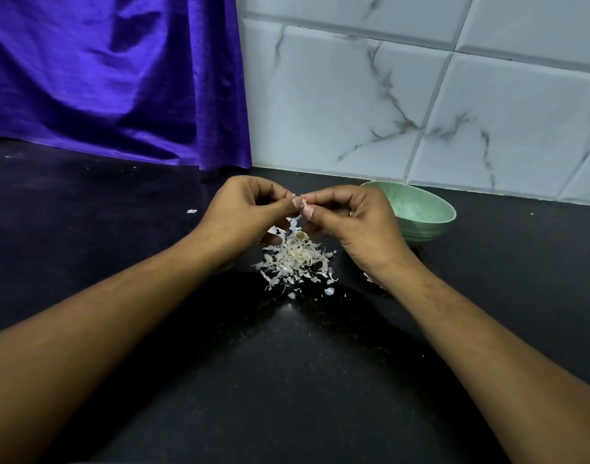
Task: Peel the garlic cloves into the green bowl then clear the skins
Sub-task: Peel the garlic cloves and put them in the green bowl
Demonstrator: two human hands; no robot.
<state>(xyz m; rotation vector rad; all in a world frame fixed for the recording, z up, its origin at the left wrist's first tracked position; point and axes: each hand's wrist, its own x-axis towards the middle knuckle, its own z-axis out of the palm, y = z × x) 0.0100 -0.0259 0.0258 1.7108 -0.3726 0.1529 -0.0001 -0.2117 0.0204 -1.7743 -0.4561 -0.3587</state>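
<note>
Hanging at the far left is a purple cloth (pixel 112 78), and right of it my left hand (pixel 250 216) pinches a small piece of garlic (pixel 302 198) with curled fingers, meeting my right hand (pixel 354 226), whose thumb and fingertips pinch the same piece; most of it is hidden. Both hands hover just above the skins (pixel 295 262) heaped on the black counter (pixel 287 363). The bowl (pixel 421 209) stands to the right, just beyond my right hand, near the tiles (pixel 421 95).

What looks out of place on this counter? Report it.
Garlic skins lie scattered in a loose pile on the black counter beside the green bowl; one scrap sits apart, far left of the pile. Nothing looks damaged.
</note>
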